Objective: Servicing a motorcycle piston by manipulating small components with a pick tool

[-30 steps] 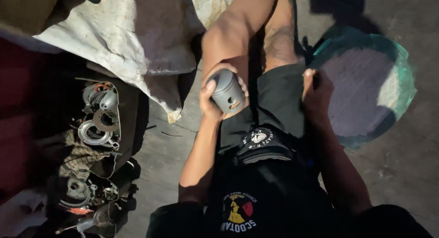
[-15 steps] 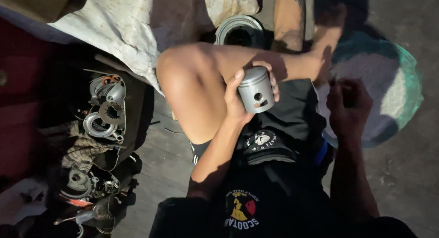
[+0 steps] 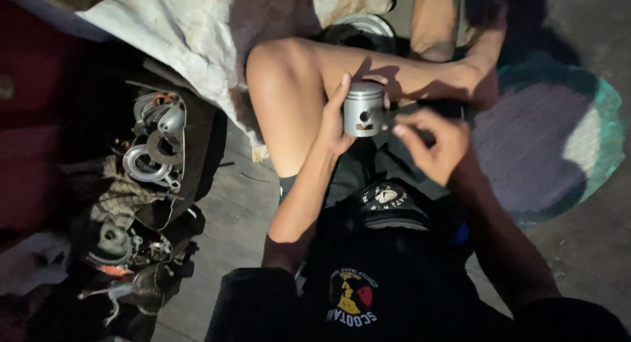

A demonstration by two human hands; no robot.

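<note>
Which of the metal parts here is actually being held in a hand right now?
The grey metal cylinder, gripped upright in the left hand above the lap. The other metal parts lie untouched in the pile at the left.

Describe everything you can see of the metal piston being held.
The piston is a short grey metal cylinder, matt and slightly scuffed, held upright with its flat crown on top. A round pin hole shows in its side, with a smaller notch beside it. The left hand grips it above the lap; the right hand is close beside it.
</note>
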